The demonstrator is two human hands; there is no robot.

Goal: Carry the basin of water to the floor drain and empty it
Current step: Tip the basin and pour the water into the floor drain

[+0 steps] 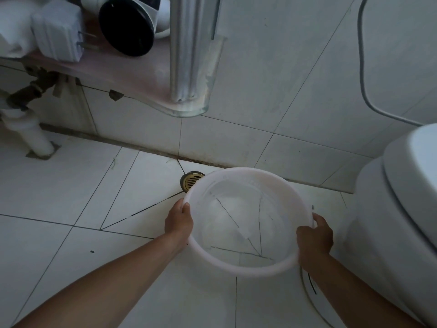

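Note:
A round translucent white basin [246, 268] is held over the tiled floor, with clear water in it and the floor's grout lines showing through its bottom. My left hand [178, 220] grips its left rim and my right hand [314, 237] grips its right rim. A brass floor drain [190, 181] sits in the floor by the wall, just beyond the basin's far left edge, and the rim hides part of it.
A white toilet [397, 209] stands close on the right. A glass shelf [132, 74] with a metal post [186, 48] hangs above the drain at the upper left. A white waste pipe [30, 131] enters the floor at far left. A cable [363, 74] runs down the wall.

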